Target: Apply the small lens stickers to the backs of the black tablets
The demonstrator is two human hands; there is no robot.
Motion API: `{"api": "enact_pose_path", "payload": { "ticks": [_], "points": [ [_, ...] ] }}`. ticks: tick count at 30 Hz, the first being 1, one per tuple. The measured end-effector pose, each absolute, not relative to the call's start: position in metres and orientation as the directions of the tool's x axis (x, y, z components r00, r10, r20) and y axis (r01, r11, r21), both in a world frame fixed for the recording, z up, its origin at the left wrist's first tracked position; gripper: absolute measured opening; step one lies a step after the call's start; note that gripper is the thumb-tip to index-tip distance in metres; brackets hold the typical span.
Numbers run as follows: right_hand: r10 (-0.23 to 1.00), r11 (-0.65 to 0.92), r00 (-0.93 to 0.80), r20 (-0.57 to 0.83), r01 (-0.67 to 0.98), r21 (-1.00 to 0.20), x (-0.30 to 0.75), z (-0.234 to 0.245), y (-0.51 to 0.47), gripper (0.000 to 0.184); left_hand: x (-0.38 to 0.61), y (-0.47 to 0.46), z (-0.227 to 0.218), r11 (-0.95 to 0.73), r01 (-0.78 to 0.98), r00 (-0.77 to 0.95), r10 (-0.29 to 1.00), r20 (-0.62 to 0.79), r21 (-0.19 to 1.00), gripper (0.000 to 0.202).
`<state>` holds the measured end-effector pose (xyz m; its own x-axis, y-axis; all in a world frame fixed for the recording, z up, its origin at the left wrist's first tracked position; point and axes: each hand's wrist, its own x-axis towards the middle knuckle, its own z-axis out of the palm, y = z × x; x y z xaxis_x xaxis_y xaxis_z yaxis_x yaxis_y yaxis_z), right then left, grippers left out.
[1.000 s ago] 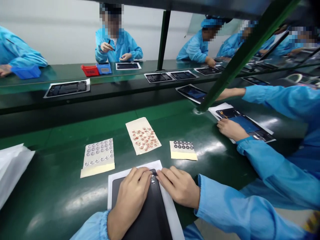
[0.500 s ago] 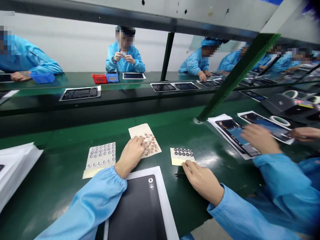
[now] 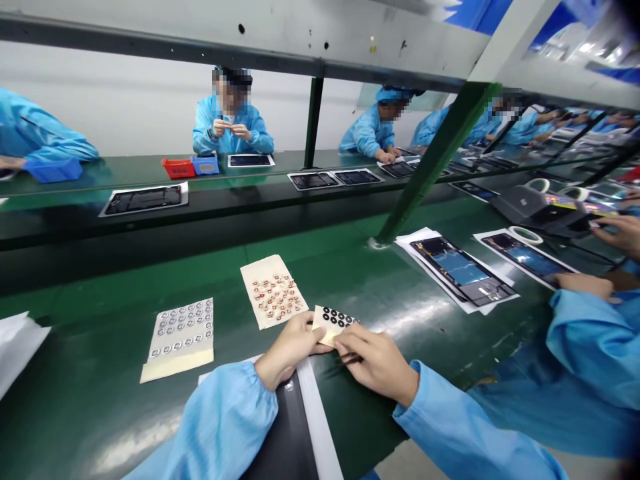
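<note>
My left hand [image 3: 287,350] and my right hand [image 3: 377,363] meet over a small cream sticker sheet with black rings [image 3: 335,323], lifted off the belt and tilted. My left fingers pinch its lower left corner. Dark tweezers [image 3: 351,360] lie in my right fingers, their tips close to the sheet's lower edge. Below my hands, a black tablet panel [image 3: 285,433] rests on a white backing sheet [image 3: 313,420], mostly hidden by my left sleeve. To the left lie a sheet of red-ringed stickers [image 3: 273,292] and a sheet of silver rings [image 3: 180,337].
Tablets on white sheets [image 3: 460,270] lie on the green belt [image 3: 100,313] to the right, beside a tape roll [image 3: 525,235]. A co-worker's hand [image 3: 583,285] is at the right. White paper [image 3: 15,347] lies at left. A green post [image 3: 435,163] rises ahead.
My left hand has left the red-ringed sheet and moved to the black-ring sheet, which is now lifted between my hands. The tweezers have gone from the belt into my right hand.
</note>
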<state>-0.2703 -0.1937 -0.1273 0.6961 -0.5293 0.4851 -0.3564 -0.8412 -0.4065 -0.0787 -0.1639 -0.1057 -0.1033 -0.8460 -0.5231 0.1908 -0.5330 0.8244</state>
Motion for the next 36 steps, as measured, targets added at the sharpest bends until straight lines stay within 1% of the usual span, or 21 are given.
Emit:
{"api": "enact_pose_path", "payload": {
  "ticks": [2,4,6,9,11,13,14,17,19,22,24,26,29,30,32,34,36],
  "points": [
    [-0.611,-0.761,0.640,0.465,-0.316,-0.566,-0.268,-0.123,-0.207,0.025,-0.078,-0.165,-0.107,-0.527,0.206,-0.124,-0.850,-0.512,0.825,0.028],
    [-0.683,-0.678,0.599,0.418,-0.307,-0.668,-0.264,-0.118,-0.223,0.023,-0.076,-0.165,-0.104,-0.520,0.212,-0.151,-0.854,-0.498,0.828,0.033],
    [-0.739,-0.588,0.585,0.332,-0.320,-0.743,-0.259,-0.116,-0.237,0.019,-0.076,-0.163,-0.101,-0.513,0.210,-0.160,-0.858,-0.489,0.832,0.037],
    [-0.792,-0.440,0.578,0.195,-0.320,-0.839,-0.254,-0.118,-0.248,0.032,-0.078,-0.161,-0.098,-0.491,0.201,-0.147,-0.871,-0.469,0.848,0.037],
    [-0.825,-0.365,0.547,0.143,-0.322,-0.874,-0.252,-0.121,-0.249,0.040,-0.081,-0.161,-0.100,-0.477,0.198,-0.137,-0.879,-0.457,0.857,0.036],
    [-0.870,-0.325,0.475,0.134,-0.348,-0.879,-0.250,-0.124,-0.246,0.043,-0.084,-0.164,-0.103,-0.465,0.202,-0.118,-0.885,-0.450,0.862,0.035],
    [-0.892,-0.327,0.423,0.157,-0.366,-0.871,-0.249,-0.125,-0.243,0.042,-0.086,-0.166,-0.106,-0.458,0.208,-0.103,-0.889,-0.447,0.864,0.035],
    [-0.917,-0.388,0.268,0.297,-0.420,-0.820,-0.245,-0.126,-0.236,0.035,-0.091,-0.171,-0.115,-0.431,0.224,-0.055,-0.901,-0.430,0.874,0.031],
    [-0.914,-0.405,0.184,0.361,-0.453,-0.794,-0.243,-0.126,-0.235,0.033,-0.095,-0.173,-0.120,-0.424,0.237,-0.036,-0.903,-0.428,0.874,0.029],
    [-0.926,-0.363,0.095,0.364,-0.480,-0.798,-0.242,-0.126,-0.241,0.036,-0.098,-0.174,-0.123,-0.447,0.273,-0.042,-0.890,-0.453,0.852,0.029],
    [-0.941,-0.317,0.048,0.336,-0.477,-0.820,-0.243,-0.125,-0.246,0.042,-0.099,-0.173,-0.123,-0.468,0.294,-0.068,-0.880,-0.470,0.834,0.024],
    [-0.955,-0.280,0.057,0.289,-0.483,-0.830,-0.245,-0.125,-0.249,0.046,-0.098,-0.171,-0.123,-0.471,0.292,-0.080,-0.879,-0.470,0.832,0.021],
    [-0.955,-0.296,0.184,0.233,-0.510,-0.808,-0.247,-0.129,-0.248,0.047,-0.092,-0.169,-0.125,-0.438,0.245,-0.037,-0.896,-0.443,0.865,0.027],
    [-0.949,-0.307,0.225,0.220,-0.513,-0.801,-0.248,-0.131,-0.248,0.047,-0.090,-0.168,-0.126,-0.428,0.224,-0.021,-0.900,-0.435,0.876,0.026],
    [-0.939,-0.323,0.280,0.201,-0.517,-0.793,-0.248,-0.136,-0.249,0.045,-0.087,-0.166,-0.128,-0.429,0.183,-0.004,-0.900,-0.435,0.885,0.018],
    [-0.940,-0.327,0.271,0.209,-0.532,-0.781,-0.248,-0.138,-0.255,0.045,-0.087,-0.164,-0.130,-0.454,0.157,-0.006,-0.889,-0.458,0.877,0.020],
    [-0.948,-0.317,0.174,0.266,-0.560,-0.765,-0.250,-0.136,-0.262,0.045,-0.093,-0.162,-0.130,-0.482,0.151,-0.006,-0.873,-0.487,0.863,0.023]
  ]
}}
